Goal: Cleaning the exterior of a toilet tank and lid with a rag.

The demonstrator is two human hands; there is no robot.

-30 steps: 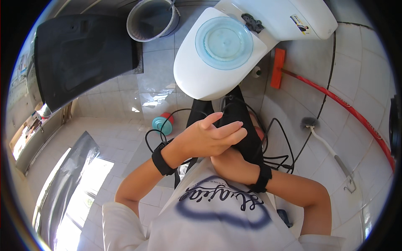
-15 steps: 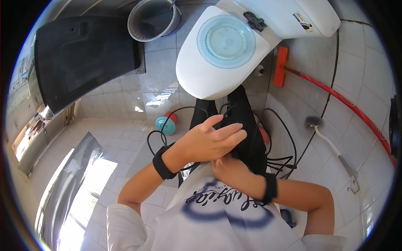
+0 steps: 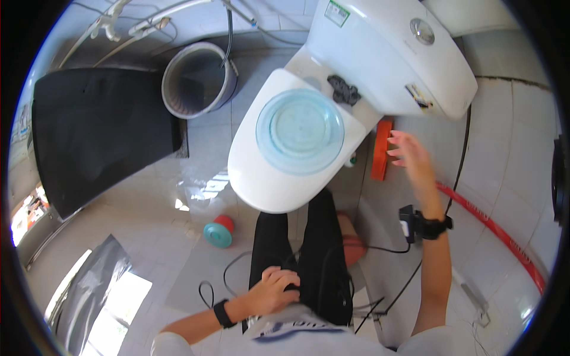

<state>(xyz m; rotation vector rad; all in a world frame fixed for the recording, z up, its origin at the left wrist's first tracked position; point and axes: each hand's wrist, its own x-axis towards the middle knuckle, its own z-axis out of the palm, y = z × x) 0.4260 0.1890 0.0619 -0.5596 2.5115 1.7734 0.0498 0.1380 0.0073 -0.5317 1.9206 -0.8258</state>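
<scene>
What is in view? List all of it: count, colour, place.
Toilet: one, white, upper centre
Basin: one, pale blue, on the toilet's closed lid
Cloth: one, dark grey, by the lid's rear edge
Bucket: one, pale grey, upper left
Hose: one, dark, reaching into the bucket
Pipes: several, white, top left
Panel: one, black, left
Tub: one, red and teal, floor, left of the legs
Sheet: one, silver-grey, lower left
Tool head: one, orange, right of the toilet
Pole: one, red, right
Cables: several, black, around the legs
Trousers: one pair, black, lower centre
Shirt: one, white, bottom
Wristbands: two, black, one per wrist
Left grip: one, bare, at the lap
Right grip: one, bare, by the tool head
</scene>
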